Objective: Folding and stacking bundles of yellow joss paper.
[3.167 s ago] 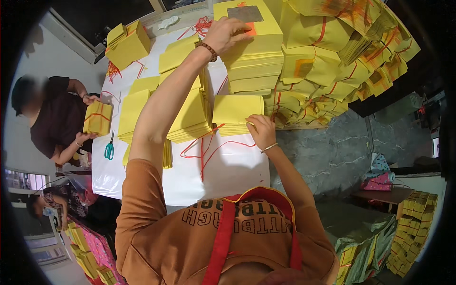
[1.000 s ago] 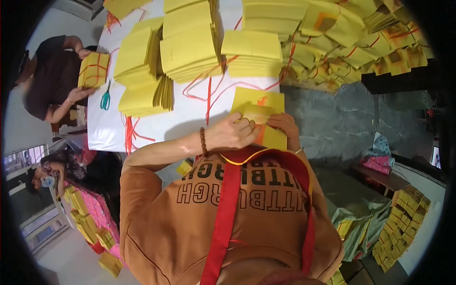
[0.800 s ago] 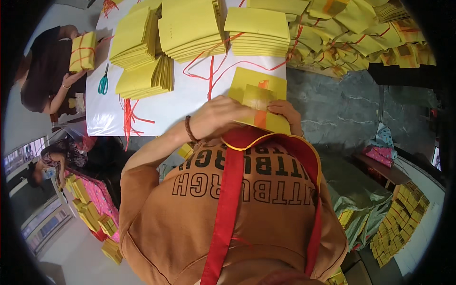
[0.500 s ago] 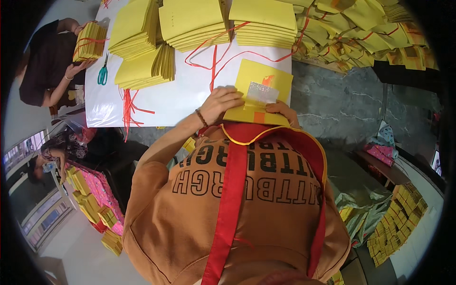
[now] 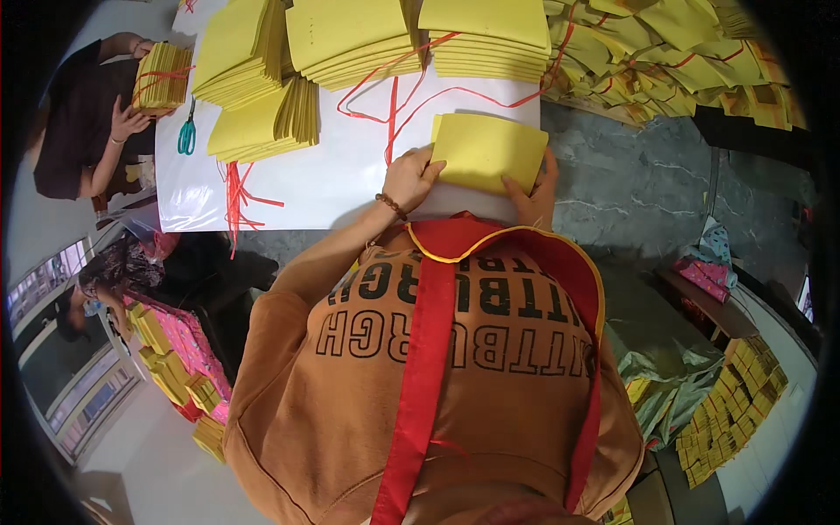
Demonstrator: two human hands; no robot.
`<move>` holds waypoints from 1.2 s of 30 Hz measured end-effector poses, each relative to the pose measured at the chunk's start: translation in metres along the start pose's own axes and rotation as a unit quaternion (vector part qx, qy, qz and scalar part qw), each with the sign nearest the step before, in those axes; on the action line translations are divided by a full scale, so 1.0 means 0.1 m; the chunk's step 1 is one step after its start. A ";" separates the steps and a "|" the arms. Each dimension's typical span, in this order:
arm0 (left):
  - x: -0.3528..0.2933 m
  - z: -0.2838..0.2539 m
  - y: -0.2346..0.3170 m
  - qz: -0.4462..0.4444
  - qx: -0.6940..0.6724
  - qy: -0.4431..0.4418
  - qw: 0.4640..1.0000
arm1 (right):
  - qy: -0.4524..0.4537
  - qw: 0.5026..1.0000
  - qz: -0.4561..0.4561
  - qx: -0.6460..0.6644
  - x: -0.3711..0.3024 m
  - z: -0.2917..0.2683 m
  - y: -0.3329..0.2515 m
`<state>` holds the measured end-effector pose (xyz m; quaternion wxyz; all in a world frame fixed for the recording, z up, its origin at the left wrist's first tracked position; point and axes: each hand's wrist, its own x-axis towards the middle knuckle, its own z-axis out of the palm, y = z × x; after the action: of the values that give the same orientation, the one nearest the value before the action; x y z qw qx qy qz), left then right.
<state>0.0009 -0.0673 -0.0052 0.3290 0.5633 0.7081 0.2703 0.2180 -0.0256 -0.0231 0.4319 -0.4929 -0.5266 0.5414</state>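
Near the table's front right edge, a yellow paper packet point(image 5: 490, 153) is held between both hands, with a plain yellow face showing on top. My left hand point(image 5: 411, 181) grips its left edge, thumb on the upper side. At the right edge, my right hand point(image 5: 535, 191) has its thumb on the near corner and its fingers wrapped round the side. Whatever lies inside or under the packet is hidden. Just beyond it, red string point(image 5: 392, 122) lies looped on the white table point(image 5: 350, 166). A fanned stack of yellow paper point(image 5: 481, 57) stands farther back.
More yellow stacks point(image 5: 350, 44) fill the table's far side. Teal-handled scissors point(image 5: 186, 137) lie at the left, near hanging red strings point(image 5: 234, 201). A co-worker's hand point(image 5: 129, 121) is by a tied yellow bundle point(image 5: 162, 79). Heaped yellow paper point(image 5: 647, 52) lies far right.
The packet was open, showing a silvery patch and orange marks; now it is folded over with a plain face up. Both hands shifted to its side edges. The co-worker's near hand moved up.
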 end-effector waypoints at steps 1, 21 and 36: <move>-0.02 0.00 0.00 -0.002 0.001 0.000 1.000 | 0.000 0.998 -0.023 -0.061 -0.01 0.00 -0.01; -0.18 -0.05 0.05 -0.059 0.003 -0.036 0.998 | -0.094 0.977 0.096 0.166 -0.14 -0.15 0.01; -0.11 -0.05 0.16 -0.095 0.033 -0.037 0.994 | -0.004 0.963 -0.005 -0.268 0.04 0.00 0.01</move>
<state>0.0086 -0.0750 0.0113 0.3606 0.5131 0.7545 0.1936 0.2173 -0.0213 -0.0248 0.2845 -0.5859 -0.6565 0.3804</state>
